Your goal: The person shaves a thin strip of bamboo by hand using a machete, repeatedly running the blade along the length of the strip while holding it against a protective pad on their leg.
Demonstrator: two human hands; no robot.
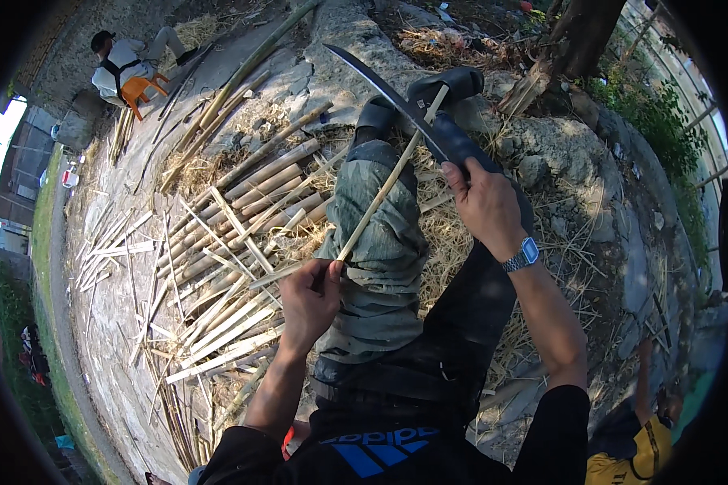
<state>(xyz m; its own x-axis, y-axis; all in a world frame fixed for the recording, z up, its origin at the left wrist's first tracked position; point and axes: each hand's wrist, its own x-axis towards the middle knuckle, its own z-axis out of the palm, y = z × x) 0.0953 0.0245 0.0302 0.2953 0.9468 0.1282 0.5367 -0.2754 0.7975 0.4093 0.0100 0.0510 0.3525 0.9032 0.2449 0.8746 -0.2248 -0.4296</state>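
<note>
My left hand (pixel 311 301) is closed on a narrow bamboo strip (pixel 386 191), pinching it between thumb and fingers near its lower end. The strip slants up and right across a grey-green cloth (pixel 374 222) wrapped over my left leg, toward my dark shoes. In my right hand (pixel 488 208) is a machete (pixel 378 82) with a long, slightly curved dark blade, its handle mostly hidden by my fingers. The blade points up and left and crosses the strip's far part; I cannot tell whether they touch.
Bamboo poles (pixel 279 182) and split bamboo strips (pixel 226 327) lie piled at left. Straw and shavings (pixel 445 275) cover the ground around my legs. Rocky ground and a tree trunk (pixel 588 36) are at upper right. One person sits on an orange chair (pixel 141 87); another (pixel 643 440) is at lower right.
</note>
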